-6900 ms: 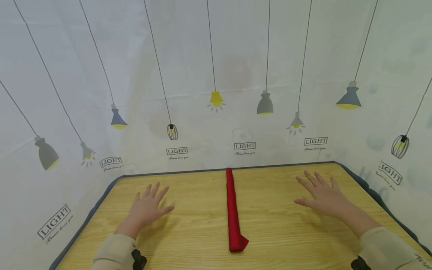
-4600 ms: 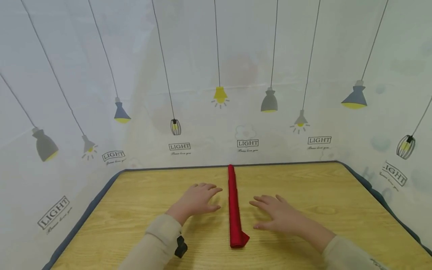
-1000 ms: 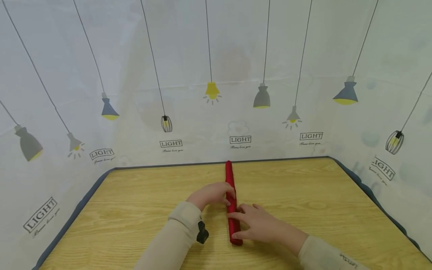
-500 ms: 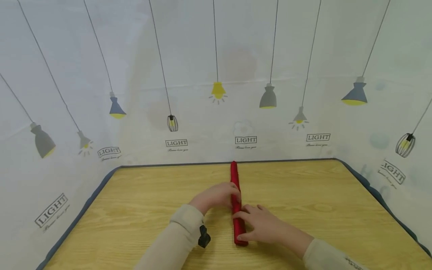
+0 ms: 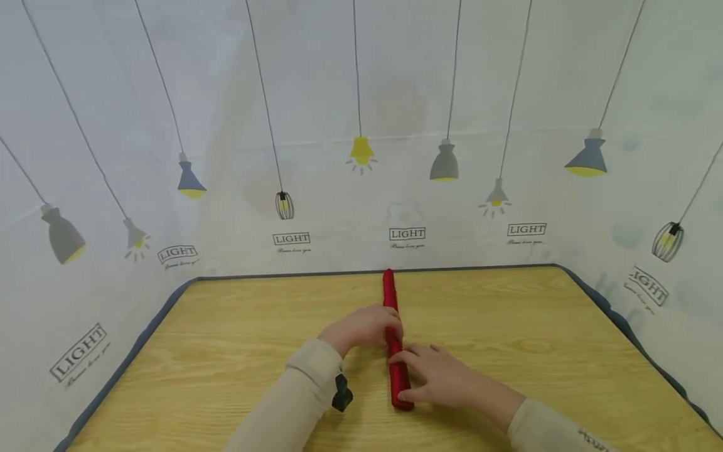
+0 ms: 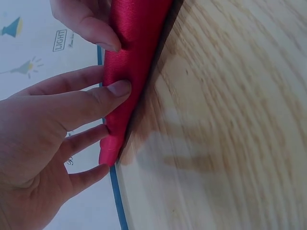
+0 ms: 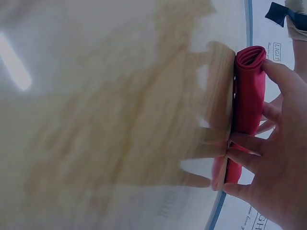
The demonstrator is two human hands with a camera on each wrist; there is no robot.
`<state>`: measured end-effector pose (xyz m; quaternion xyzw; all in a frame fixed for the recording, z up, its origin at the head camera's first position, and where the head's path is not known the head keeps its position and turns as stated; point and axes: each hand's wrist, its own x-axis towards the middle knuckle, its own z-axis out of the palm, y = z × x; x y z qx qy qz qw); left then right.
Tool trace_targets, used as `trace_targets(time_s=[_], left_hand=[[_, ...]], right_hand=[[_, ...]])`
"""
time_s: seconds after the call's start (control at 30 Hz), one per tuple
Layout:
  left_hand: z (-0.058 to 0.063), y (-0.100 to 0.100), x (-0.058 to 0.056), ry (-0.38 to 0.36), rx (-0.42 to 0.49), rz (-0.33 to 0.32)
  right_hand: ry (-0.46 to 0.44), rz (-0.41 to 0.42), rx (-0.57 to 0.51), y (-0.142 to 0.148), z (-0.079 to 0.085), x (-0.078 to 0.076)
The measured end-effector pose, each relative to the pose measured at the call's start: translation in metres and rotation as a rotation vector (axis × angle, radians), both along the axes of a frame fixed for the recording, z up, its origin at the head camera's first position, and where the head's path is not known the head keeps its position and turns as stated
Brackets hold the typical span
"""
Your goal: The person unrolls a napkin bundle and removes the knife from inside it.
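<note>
A red cloth (image 5: 400, 380), rolled into a long tube, lies on the wooden table and points away from me. Around its middle my left hand (image 5: 364, 328) curls; in the left wrist view its thumb (image 6: 120, 88) presses the near side and the fingers reach to the other. My right hand (image 5: 443, 376) grips the nearer part, thumb close to the end and fingers over the top. Spiral layers show at the roll's end (image 7: 251, 57) in the right wrist view. Part of the cloth is hidden under both hands.
The wood-grain table (image 5: 243, 351) has a dark blue edging (image 5: 282, 274) along its back and sides. Behind it hangs a pale sheet (image 5: 316, 113) printed with lamps. A black wrist device (image 5: 341, 394) sits at the left cuff.
Both hands, first spread wide apart, have come inward and taken hold of the rolled cloth. The loose corner at its near end no longer sticks out. Over the last second the hands hardly move.
</note>
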<state>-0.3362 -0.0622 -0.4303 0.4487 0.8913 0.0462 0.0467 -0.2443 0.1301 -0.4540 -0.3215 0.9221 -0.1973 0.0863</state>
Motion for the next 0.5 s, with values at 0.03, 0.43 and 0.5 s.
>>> trace_targets(time_s=[0.03, 0.43, 0.5], left_hand=[[0.001, 0.000, 0.000, 0.002, -0.006, -0.004], [0.004, 0.010, -0.001, -0.010, -0.038, -0.042], [0.004, 0.012, -0.001, -0.006, -0.043, -0.045]], right_hand=[[-0.003, -0.002, 0.002, 0.001, 0.000, 0.000], [-0.026, -0.009, -0.023, 0.010, -0.002, 0.000], [-0.031, -0.010, -0.025, 0.011, -0.001, 0.000]])
